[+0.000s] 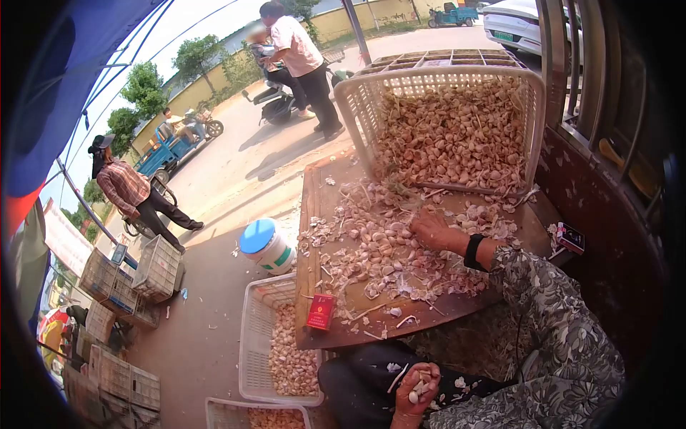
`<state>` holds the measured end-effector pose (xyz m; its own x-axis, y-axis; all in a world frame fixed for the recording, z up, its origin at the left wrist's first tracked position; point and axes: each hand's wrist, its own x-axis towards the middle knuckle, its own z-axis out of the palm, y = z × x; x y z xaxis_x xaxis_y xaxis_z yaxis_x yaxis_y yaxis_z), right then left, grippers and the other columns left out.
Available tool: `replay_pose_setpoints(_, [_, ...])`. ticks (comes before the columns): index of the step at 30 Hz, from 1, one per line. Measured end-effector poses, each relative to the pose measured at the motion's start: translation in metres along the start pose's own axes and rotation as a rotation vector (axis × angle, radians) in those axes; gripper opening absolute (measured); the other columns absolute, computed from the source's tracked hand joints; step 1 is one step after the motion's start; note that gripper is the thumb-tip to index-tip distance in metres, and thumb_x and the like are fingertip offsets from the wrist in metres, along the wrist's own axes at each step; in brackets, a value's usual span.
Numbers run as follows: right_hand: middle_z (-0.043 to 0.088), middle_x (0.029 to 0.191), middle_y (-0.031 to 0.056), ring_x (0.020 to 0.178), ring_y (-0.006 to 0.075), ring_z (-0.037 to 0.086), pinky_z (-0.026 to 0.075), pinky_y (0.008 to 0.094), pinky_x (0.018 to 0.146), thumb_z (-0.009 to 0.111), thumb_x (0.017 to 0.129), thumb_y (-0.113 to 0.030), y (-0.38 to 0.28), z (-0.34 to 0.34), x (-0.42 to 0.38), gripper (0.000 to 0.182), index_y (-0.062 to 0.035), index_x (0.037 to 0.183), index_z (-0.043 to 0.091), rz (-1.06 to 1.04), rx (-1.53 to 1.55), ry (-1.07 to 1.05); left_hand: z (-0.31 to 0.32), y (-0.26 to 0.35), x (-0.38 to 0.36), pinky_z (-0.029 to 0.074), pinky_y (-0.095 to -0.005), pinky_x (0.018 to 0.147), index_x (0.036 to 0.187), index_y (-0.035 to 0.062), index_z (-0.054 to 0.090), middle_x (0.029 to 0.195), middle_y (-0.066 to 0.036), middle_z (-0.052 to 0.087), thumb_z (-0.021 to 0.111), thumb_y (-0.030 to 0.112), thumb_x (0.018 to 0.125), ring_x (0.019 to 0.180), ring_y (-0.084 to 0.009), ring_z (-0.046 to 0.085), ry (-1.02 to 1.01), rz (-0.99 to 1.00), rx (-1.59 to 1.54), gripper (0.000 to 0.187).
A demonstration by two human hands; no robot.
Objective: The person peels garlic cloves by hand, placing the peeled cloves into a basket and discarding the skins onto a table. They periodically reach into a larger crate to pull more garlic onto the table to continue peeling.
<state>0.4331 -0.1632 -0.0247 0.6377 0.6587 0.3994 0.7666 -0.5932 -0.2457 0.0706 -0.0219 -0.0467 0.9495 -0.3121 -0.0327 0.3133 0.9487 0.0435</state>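
My left hand (416, 391) is low in the view above my dark trousers, its fingers curled around several garlic cloves (423, 386). On the wooden table (314, 214), my right hand (437, 232), with a black band at the wrist, reaches into a heap of loose garlic (379, 247). Its fingers bend down among the cloves, and what they pinch is hidden. Papery skins and bits of stalk lie scattered around the heap. Behind it, a tipped white plastic crate (350, 118) spills unpeeled garlic (457, 136) onto the tabletop.
A red box (320, 312) lies at the table's left edge. Beside the table stand a white crate (250, 343) of cloves, another crate (214, 411) and a blue-lidded bucket (268, 247). A dark box (570, 238) is at right. People and vehicles occupy the road beyond.
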Motion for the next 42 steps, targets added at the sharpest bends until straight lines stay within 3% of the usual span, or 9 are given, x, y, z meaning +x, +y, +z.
replay_pose_setpoints(4, [0.041, 0.105, 0.0244, 0.095, 0.0422, 0.046, 0.037, 0.0507, 0.081, 0.048, 0.081, -0.012, -0.012, -0.013, -0.003, 0.025, -0.01, 0.106, 0.045, 0.069, -0.027, -0.177, -0.002, 0.0, -0.002, 0.039, -0.0167, 0.047, 0.109, -0.0065, 0.05, 0.101, -0.023, 0.047, 0.044, 0.016, 0.092, 0.07, -0.016, 0.049, -0.036, -0.004, 0.011, 0.029])
replay_pose_setpoints(7, [0.047, 0.101, 0.0251, 0.091, 0.0412, 0.048, 0.04, 0.049, 0.077, 0.048, 0.08, -0.01, -0.001, 0.009, -0.007, 0.018, -0.0053, 0.097, 0.051, -0.257, -0.3, 0.291, -0.003, 0.001, -0.004, 0.039, -0.0166, 0.046, 0.11, -0.0069, 0.048, 0.102, -0.024, 0.046, 0.044, 0.015, 0.092, 0.068, -0.0152, 0.048, -0.027, 0.02, 0.029, 0.029])
replay_pose_setpoints(13, [0.056, 0.066, 0.0123, 0.067, 0.0272, 0.057, 0.045, 0.0407, 0.057, 0.056, 0.075, -0.011, -0.017, -0.019, 0.026, 0.01, -0.0018, 0.077, 0.059, 0.485, 0.052, -0.083, -0.003, 0.003, -0.005, 0.039, -0.0164, 0.046, 0.11, -0.0074, 0.047, 0.102, -0.025, 0.046, 0.043, 0.015, 0.092, 0.065, -0.0141, 0.047, -0.077, -0.003, 0.001, 0.029])
replay_pose_setpoints(16, [0.054, 0.061, 0.0044, 0.048, 0.0096, 0.049, 0.029, 0.0223, 0.033, 0.063, 0.077, -0.013, -0.009, -0.027, 0.024, 0.013, -0.0049, 0.07, 0.056, 0.941, 1.3, 0.189, -0.003, 0.003, -0.005, 0.039, -0.0163, 0.046, 0.109, -0.0069, 0.048, 0.102, -0.024, 0.046, 0.044, 0.015, 0.092, 0.066, -0.0144, 0.048, -0.075, -0.002, -0.011, 0.028])
replay_pose_setpoints(19, [0.054, 0.063, 0.0045, 0.047, 0.0078, 0.046, 0.027, 0.0177, 0.033, 0.062, 0.079, -0.009, -0.029, -0.05, 0.022, 0.008, -0.0048, 0.079, 0.055, 0.922, 1.791, 0.314, -0.002, 0.003, -0.002, 0.039, -0.0163, 0.046, 0.11, -0.0059, 0.048, 0.101, -0.023, 0.047, 0.044, 0.015, 0.092, 0.067, -0.0148, 0.048, -0.076, 0.002, 0.025, 0.028])
replay_pose_setpoints(22, [0.054, 0.075, 0.0048, 0.047, 0.0042, 0.042, 0.027, 0.0152, 0.034, 0.058, 0.082, -0.008, -0.052, -0.069, 0.011, 0.008, -0.0043, 0.087, 0.052, 0.737, 2.29, 0.086, 0.005, 0.004, -0.001, 0.038, -0.0199, 0.044, 0.108, -0.0038, 0.053, 0.096, -0.02, 0.048, 0.046, 0.017, 0.091, 0.069, -0.0166, 0.046, -0.021, -0.004, 0.044, 0.028])
replay_pose_setpoints(37, [0.053, 0.075, 0.0027, 0.059, 0.0037, 0.044, 0.034, 0.0191, 0.05, 0.05, 0.092, -0.017, -0.229, -0.237, -0.078, 0.027, 0.0044, 0.107, 0.057, 0.111, 1.571, -0.268, 0.001, -0.001, -0.002, 0.04, -0.0183, 0.044, 0.11, -0.0033, 0.049, 0.098, -0.02, 0.048, 0.045, 0.015, 0.091, 0.069, -0.016, 0.05, -0.07, 0.023, 0.074, 0.027])
replay_pose_setpoints(40, [0.06, 0.085, 0.0138, 0.076, 0.0246, 0.059, 0.046, 0.0333, 0.065, 0.053, 0.089, -0.008, -0.269, -0.275, -0.084, 0.022, 0.008, 0.104, 0.058, -0.444, 1.327, -0.392, -0.001, -0.005, -0.003, 0.039, -0.0175, 0.043, 0.112, -0.0024, 0.047, 0.099, -0.02, 0.048, 0.047, 0.015, 0.091, 0.066, -0.0147, 0.05, 0.302, 0.122, 0.252, 0.027])
replay_pose_setpoints(42, [0.054, 0.089, 0.0112, 0.085, 0.0191, 0.057, 0.044, 0.0304, 0.071, 0.046, 0.093, -0.014, -0.288, -0.278, -0.092, 0.027, 0.0031, 0.114, 0.049, -0.727, 1.37, -0.433, -0.003, -0.008, -0.003, 0.039, -0.017, 0.043, 0.112, -0.0022, 0.047, 0.099, -0.02, 0.048, 0.047, 0.015, 0.091, 0.066, -0.0143, 0.05, 0.134, 0.12, 0.2, 0.027])
